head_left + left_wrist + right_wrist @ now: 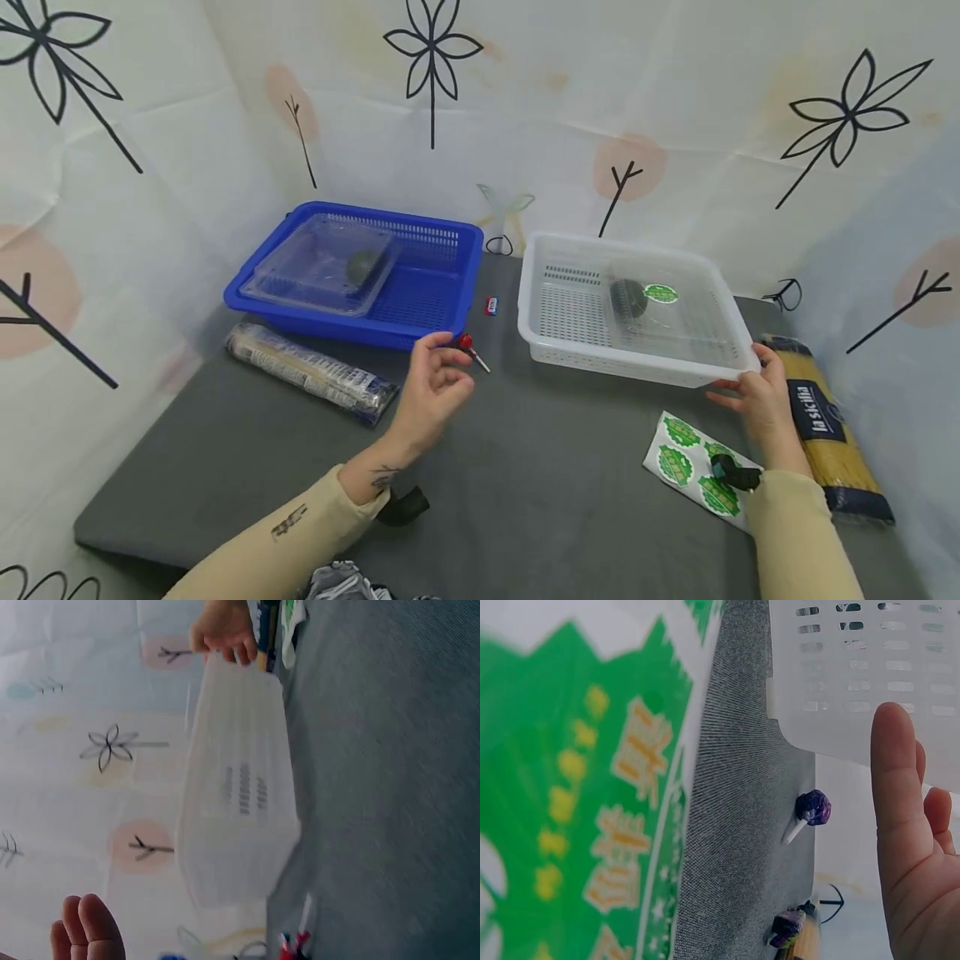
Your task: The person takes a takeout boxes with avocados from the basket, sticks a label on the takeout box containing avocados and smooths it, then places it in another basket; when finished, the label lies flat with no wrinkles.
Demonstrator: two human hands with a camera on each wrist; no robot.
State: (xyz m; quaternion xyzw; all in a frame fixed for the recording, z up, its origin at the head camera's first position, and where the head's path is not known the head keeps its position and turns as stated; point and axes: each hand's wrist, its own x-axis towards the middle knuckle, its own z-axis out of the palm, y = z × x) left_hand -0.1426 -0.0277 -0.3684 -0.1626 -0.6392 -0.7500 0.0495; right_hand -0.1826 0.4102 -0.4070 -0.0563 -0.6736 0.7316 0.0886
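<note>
A white plastic basket (637,366) stands at the back right, and my right hand (761,400) holds its near right corner, thumb at the rim and fingers below. Inside lies a clear plastic container (693,321) with a green round sticker (661,293) and a dark oval thing (628,297) in it. My left hand (435,383) hovers in front of the blue basket (420,333), fingers loosely bent, nothing in them. Close past its fingertips lies a red lollipop (466,342) with a white stick. The right wrist view shows a purple lollipop (813,807) near the white basket.
In the blue basket sits another clear container (315,271). A long clear-wrapped packet (311,371) lies before it. Between the baskets is a small red-and-blue item (491,306). A sticker sheet (678,454) and yellow pasta pack (817,417) lie at the right.
</note>
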